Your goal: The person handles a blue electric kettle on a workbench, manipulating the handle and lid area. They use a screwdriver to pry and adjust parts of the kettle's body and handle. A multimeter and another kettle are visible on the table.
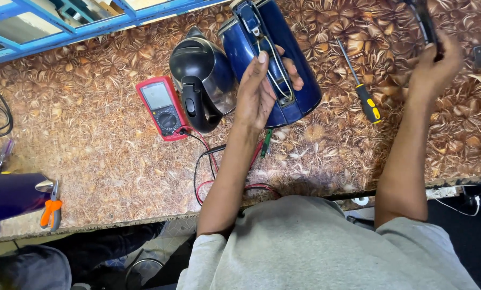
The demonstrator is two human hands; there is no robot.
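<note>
Two hands working: left hand (257,88) gripping blue kettle (275,59) lying on patterned table (101,156) beside black kettle (203,75); right hand (436,67) closing around dark curved part (425,21) near screwdriver (361,86).

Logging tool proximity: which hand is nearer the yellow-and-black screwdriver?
Right, though it's fairly close. The right hand is up and to the right of the screwdriver, holding a dark curved part. The left hand is on the blue kettle, across its body from the tool.
</note>
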